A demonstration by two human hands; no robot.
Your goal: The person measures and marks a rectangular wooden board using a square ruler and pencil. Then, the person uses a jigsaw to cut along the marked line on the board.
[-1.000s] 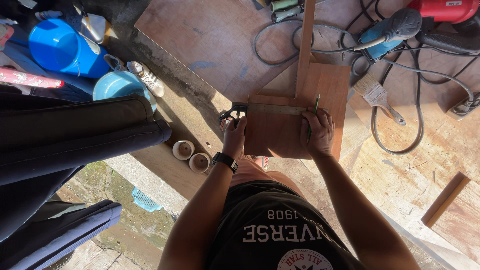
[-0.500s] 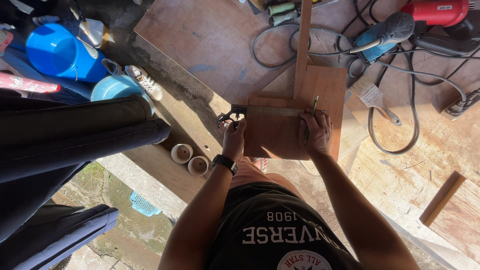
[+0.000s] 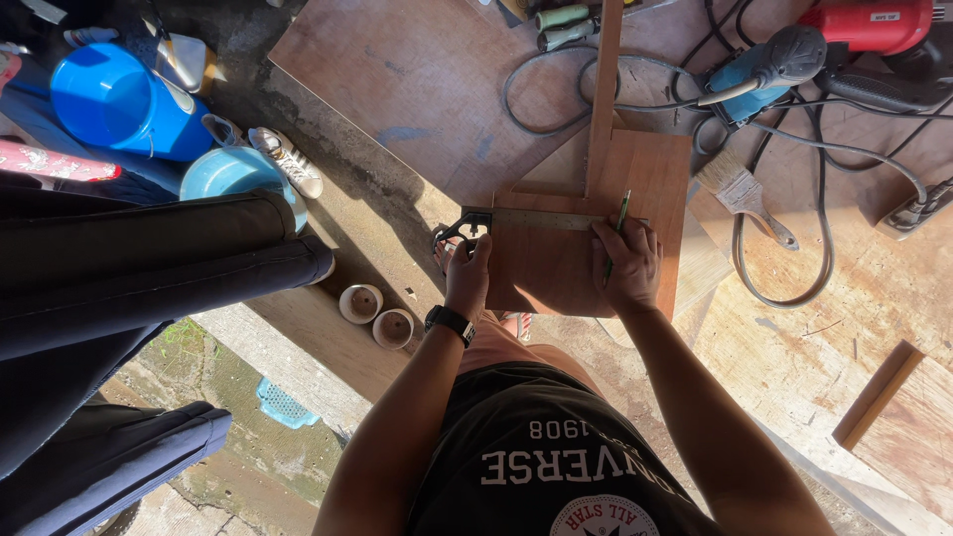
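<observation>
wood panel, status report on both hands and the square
Left hand pressing combination square onto wood panel. Right hand holds green pencil at the blade. Narrow strip lies across panel top.

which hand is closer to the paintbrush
Right. The right hand holds a green pencil on the board, just left of the paintbrush. The left hand is farther left, on the square's handle.

A woodworking workshop: plywood sheets (image 3: 437, 89), power sander (image 3: 764, 65), paintbrush (image 3: 740, 194).
</observation>
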